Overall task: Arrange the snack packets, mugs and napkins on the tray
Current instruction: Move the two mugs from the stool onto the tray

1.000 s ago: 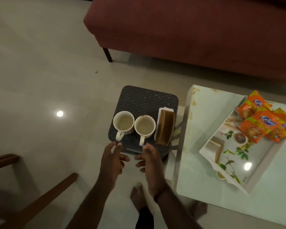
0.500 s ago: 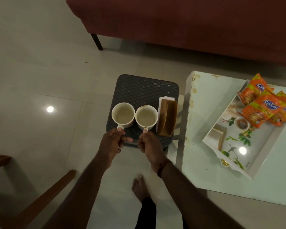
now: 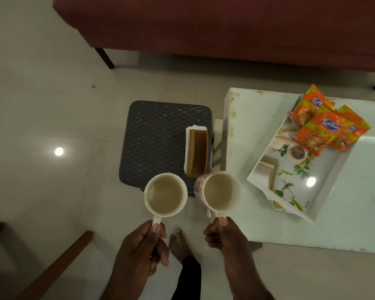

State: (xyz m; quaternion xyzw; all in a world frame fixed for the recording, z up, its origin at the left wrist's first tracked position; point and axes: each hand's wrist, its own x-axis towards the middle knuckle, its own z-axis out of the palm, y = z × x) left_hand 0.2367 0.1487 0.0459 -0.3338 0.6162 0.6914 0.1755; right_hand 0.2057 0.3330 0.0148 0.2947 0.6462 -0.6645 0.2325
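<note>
My left hand (image 3: 142, 245) grips the handle of a cream mug (image 3: 165, 194), held in the air over the floor in front of the dark stool (image 3: 158, 135). A second cream mug (image 3: 220, 193) is held by its handle in my right hand (image 3: 224, 234), tilted slightly, near the white table's left edge. Both mugs look empty. A brown napkin holder with white napkins (image 3: 197, 153) stands on the stool's right side. The white floral tray (image 3: 325, 185) lies on the table, with orange snack packets (image 3: 327, 128) piled at its far end.
The white table (image 3: 258, 224) is at the right. A dark red sofa (image 3: 225, 24) spans the back, its black leg (image 3: 104, 58) on the tiled floor. Wooden chair parts (image 3: 56, 267) sit at the lower left. My bare foot (image 3: 179, 245) is below the mugs.
Both hands closed on the mug handles and lifted the two mugs off the stool, toward me; the right mug has shifted toward the table.
</note>
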